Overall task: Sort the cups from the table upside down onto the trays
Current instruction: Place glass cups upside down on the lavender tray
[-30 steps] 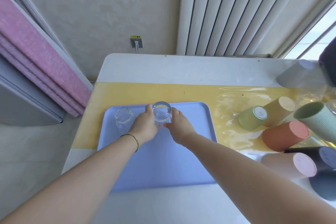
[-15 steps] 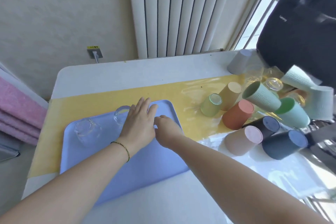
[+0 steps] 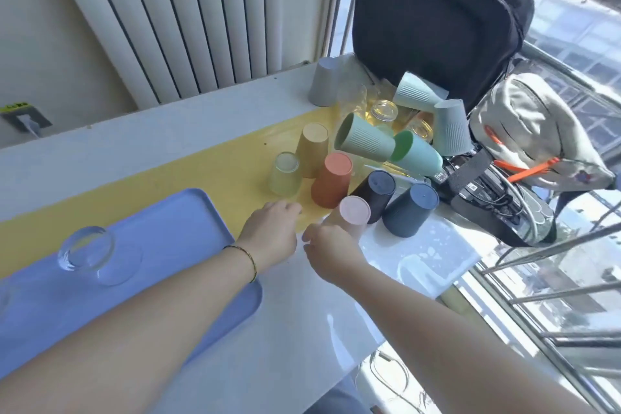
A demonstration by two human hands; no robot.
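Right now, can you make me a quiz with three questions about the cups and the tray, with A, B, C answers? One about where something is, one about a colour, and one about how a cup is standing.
1. Where is the clear glass?
A) on a chair
B) on the blue tray
C) on the floor

2. What colour is the cup closest to the right hand?
A) purple
B) brown
C) pink

3. How does the orange cup stand?
A) upside down
B) lying on its side
C) right way up, full of juice

Answers:
1 B, the glass sits on the tray's flat blue bottom.
2 C, the pink cup is right at that hand's fingers.
3 A, its closed base faces up.
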